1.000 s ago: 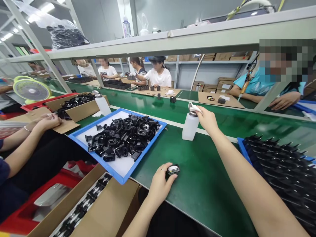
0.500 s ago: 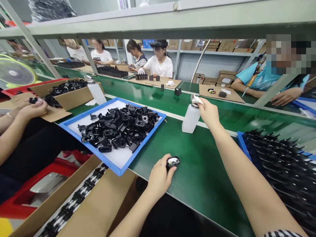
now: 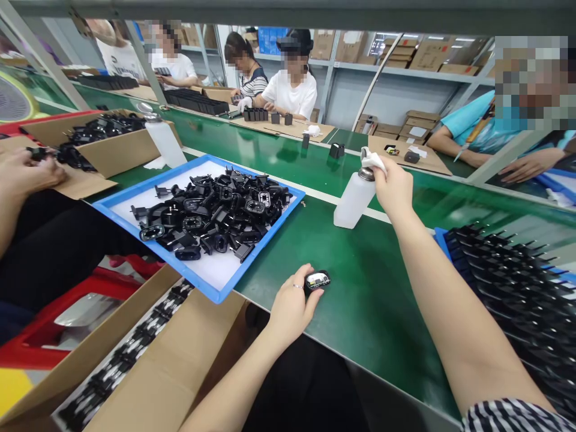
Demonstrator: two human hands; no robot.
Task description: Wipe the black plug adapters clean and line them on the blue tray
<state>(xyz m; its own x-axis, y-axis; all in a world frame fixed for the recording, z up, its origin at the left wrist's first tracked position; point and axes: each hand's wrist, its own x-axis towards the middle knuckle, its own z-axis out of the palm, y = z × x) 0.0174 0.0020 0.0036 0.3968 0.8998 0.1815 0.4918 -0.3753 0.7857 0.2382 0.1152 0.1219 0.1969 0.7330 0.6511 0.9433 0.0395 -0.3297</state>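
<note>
My left hand (image 3: 291,305) is closed around a small black plastic adapter housing (image 3: 317,280) just above the green bench. The housing's open face is turned up, with white and yellowish parts inside. My right hand (image 3: 395,186) pinches a folded white cloth (image 3: 373,161) at the metal top of a translucent white pump bottle (image 3: 353,201). The bottle leans to the right. To the left of my hands, a blue-rimmed tray (image 3: 220,293) carries a heap of loose black adapter housings (image 3: 216,210) with prongs.
On the right, a blue tray (image 3: 441,241) holds rows of black pronged adapters (image 3: 517,300). Another pump bottle (image 3: 165,143) and a cardboard box (image 3: 128,150) of black parts stand left. A co-worker's hand (image 3: 31,171) is at far left. Other people sit across the bench.
The view has tilted down, so the background sits higher. The bottle leans further to the right, with my right hand and the cloth still at its top. My left hand keeps the housing.
</note>
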